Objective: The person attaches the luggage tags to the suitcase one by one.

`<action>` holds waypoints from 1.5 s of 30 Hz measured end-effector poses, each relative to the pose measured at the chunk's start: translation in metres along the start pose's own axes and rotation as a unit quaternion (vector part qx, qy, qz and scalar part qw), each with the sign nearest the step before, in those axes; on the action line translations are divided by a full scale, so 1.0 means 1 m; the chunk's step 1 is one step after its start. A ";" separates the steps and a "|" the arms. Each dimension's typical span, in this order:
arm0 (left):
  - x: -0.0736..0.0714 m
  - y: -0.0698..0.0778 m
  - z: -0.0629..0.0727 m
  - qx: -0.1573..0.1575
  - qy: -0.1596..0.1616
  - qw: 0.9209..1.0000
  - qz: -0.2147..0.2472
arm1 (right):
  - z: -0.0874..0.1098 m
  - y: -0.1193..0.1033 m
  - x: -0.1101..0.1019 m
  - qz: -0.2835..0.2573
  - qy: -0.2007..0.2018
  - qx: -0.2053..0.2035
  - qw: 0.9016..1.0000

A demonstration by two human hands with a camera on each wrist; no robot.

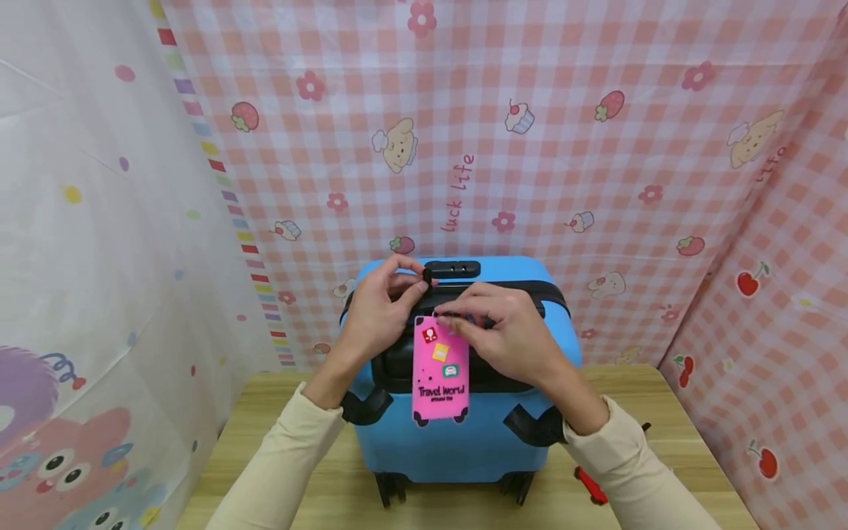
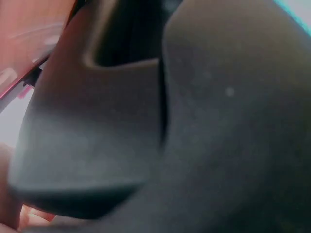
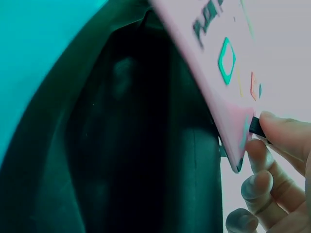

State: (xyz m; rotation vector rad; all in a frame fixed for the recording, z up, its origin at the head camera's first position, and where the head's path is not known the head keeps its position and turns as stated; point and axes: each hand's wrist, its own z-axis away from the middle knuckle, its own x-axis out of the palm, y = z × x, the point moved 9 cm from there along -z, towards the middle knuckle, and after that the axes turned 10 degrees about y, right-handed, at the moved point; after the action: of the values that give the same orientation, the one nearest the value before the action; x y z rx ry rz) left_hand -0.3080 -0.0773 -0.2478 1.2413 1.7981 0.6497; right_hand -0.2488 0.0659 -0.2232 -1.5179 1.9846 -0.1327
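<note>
A pink luggage tag with "Travel World" lettering hangs in front of the black handle area of a blue suitcase. My right hand pinches the tag's black strap between thumb and forefinger at the tag's top edge. In the right wrist view that strap shows beside the thumb. At the upper left of the handle, my left hand pinches a small black strap end just below the lock. Black plastic of the handle fills most of the left wrist view, with only bits of fingers at its lower left.
The suitcase stands on a wooden table. A black combination lock sits on its top. A red object lies right of the suitcase, partly behind the right forearm. A pink checked curtain hangs behind, with a white sheet at left.
</note>
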 end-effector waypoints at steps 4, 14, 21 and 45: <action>0.000 -0.003 0.000 -0.007 0.001 1.000 0.003 | 0.001 -0.004 0.001 0.020 -0.001 -0.024 1.000; 0.000 -0.003 0.000 -0.010 -0.006 0.999 0.037 | 0.001 -0.020 0.005 0.030 -0.001 -0.084 0.996; 0.000 -0.003 0.001 -0.012 -0.009 0.999 0.044 | 0.003 -0.019 0.004 0.034 0.011 -0.077 0.996; 0.000 -0.002 0.000 -0.011 -0.009 0.998 0.055 | 0.005 -0.021 0.016 0.065 -0.053 -0.074 0.994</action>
State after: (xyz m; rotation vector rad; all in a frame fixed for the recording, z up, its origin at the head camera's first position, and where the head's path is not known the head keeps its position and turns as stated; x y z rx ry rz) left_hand -0.3093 -0.0777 -0.2496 1.3347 1.7135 0.7155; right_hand -0.2306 0.0460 -0.2249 -1.4492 2.0379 0.1485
